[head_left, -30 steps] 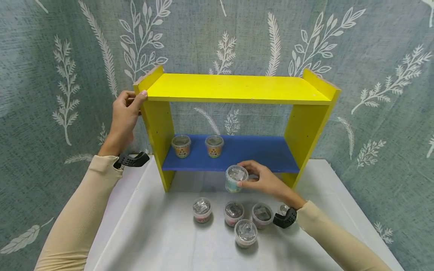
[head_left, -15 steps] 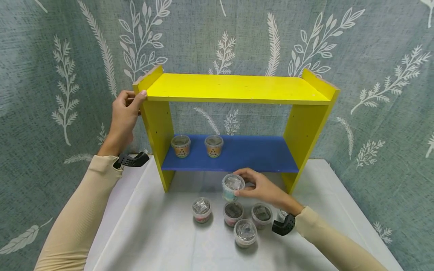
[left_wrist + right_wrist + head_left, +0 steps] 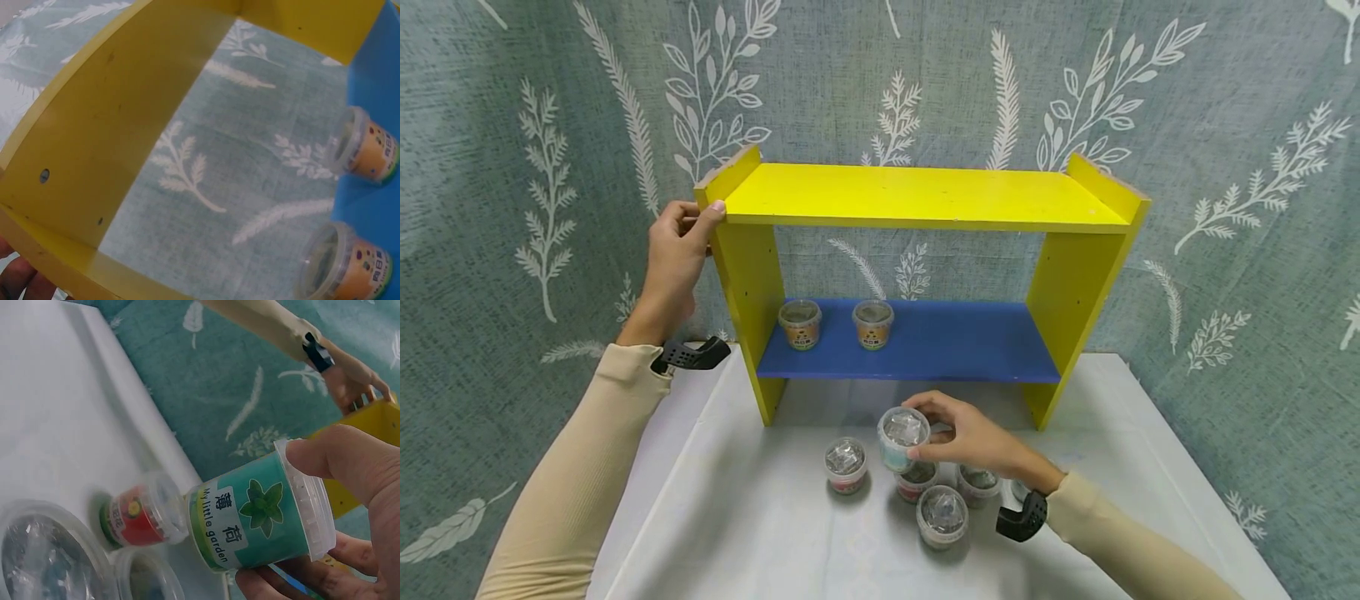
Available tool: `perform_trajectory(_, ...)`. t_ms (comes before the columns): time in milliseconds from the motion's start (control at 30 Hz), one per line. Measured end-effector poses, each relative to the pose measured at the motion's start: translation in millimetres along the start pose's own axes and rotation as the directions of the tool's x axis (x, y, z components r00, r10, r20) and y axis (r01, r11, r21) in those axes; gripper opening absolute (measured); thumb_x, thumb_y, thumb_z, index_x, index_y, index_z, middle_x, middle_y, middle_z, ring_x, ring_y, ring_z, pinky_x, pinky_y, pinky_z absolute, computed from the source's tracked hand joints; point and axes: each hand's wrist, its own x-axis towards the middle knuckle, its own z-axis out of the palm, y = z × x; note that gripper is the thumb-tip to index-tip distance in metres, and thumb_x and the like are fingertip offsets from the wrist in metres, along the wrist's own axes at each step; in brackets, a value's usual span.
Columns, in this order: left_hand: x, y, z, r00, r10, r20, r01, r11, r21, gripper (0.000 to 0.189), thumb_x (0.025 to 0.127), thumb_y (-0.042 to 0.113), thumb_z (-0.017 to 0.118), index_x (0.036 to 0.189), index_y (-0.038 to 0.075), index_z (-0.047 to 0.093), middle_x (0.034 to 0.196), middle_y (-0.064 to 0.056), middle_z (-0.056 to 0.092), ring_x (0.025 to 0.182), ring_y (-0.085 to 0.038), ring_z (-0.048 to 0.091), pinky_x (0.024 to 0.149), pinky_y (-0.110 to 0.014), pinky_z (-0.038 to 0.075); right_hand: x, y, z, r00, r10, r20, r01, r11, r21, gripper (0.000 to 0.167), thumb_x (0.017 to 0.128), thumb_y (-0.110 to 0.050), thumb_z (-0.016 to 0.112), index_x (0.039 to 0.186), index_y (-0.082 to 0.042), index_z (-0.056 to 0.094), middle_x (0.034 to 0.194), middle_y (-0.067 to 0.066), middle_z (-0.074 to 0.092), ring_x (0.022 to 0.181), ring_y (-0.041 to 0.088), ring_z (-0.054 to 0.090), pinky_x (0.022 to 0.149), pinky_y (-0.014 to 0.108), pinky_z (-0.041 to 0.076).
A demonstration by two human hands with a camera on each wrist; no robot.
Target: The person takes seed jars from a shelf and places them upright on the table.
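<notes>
My right hand (image 3: pixel 958 431) pinches a lidded plastic tub (image 3: pixel 250 515) near its rim; its teal label shows a green leaf and reads "My little garden". In the head view the tub hangs above the table, in front of the shelf's blue board, partly covering a red-labelled tub (image 3: pixel 916 483). My left hand (image 3: pixel 676 254) grips the upper left corner of the yellow shelf unit (image 3: pixel 925 196), thumb on the front edge. On the blue board (image 3: pixel 970 337) stand two orange-labelled tubs, the left one (image 3: pixel 801 325) by the side panel and the other (image 3: pixel 873 325) to its right.
On the white table (image 3: pixel 760 517) stand a tub (image 3: pixel 846 465) at left, a nearer tub (image 3: pixel 942 517) and another tub (image 3: pixel 977 487) beside my right wrist. A further tub (image 3: pixel 1020 490) is mostly hidden behind that wrist. Patterned green cloth (image 3: pixel 880 83) hangs behind the shelf.
My right hand has moved down, toward me and slightly left with the teal tub, away from the blue board's front edge. My left hand stays on the shelf corner.
</notes>
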Motion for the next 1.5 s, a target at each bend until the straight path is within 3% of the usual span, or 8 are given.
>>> perform_trajectory(867,-0.4,0.7,-0.3,1.0,0.0,0.006,0.0,1.0,0.0,0.037,0.103,0.047,0.06,0.122,0.017,0.055,0.116,0.0,0.054,0.103,-0.017,0.053,0.092,-0.034,0.04,-4.8,15,27,0.991,-0.055,0.123,0.054,0.998,0.015,0.059,0.087,-0.018,0.085,0.138,-0.018,0.056,0.126,0.002,0.064,0.117,0.02,0.062,0.095,0.035,0.055)
perform_trajectory(1333,1.0,1.5,-0.4,1.0,-0.005,0.01,0.005,1.0,0.001,0.039,0.103,0.048,0.06,0.124,0.016,0.055,0.116,0.0,0.054,0.104,-0.016,0.053,0.093,-0.035,0.04,-8.6,20,35,0.989,-0.04,0.142,0.051,0.996,-0.074,0.059,0.084,-0.019,0.088,0.134,-0.017,0.058,0.123,0.002,0.064,0.115,0.024,0.063,0.093,0.029,0.055)
perform_trajectory(1500,-0.1,1.1,-0.9,1.0,-0.009,0.01,0.009,1.0,0.003,0.038,0.103,0.048,0.059,0.124,0.016,0.054,0.116,0.0,0.054,0.104,-0.016,0.053,0.094,-0.035,0.04,-9.1,22,40,0.989,-0.064,0.131,0.081,0.988,-0.131,0.058,0.08,-0.019,0.09,0.13,-0.014,0.061,0.119,-0.002,0.064,0.109,0.017,0.063,0.089,0.027,0.057)
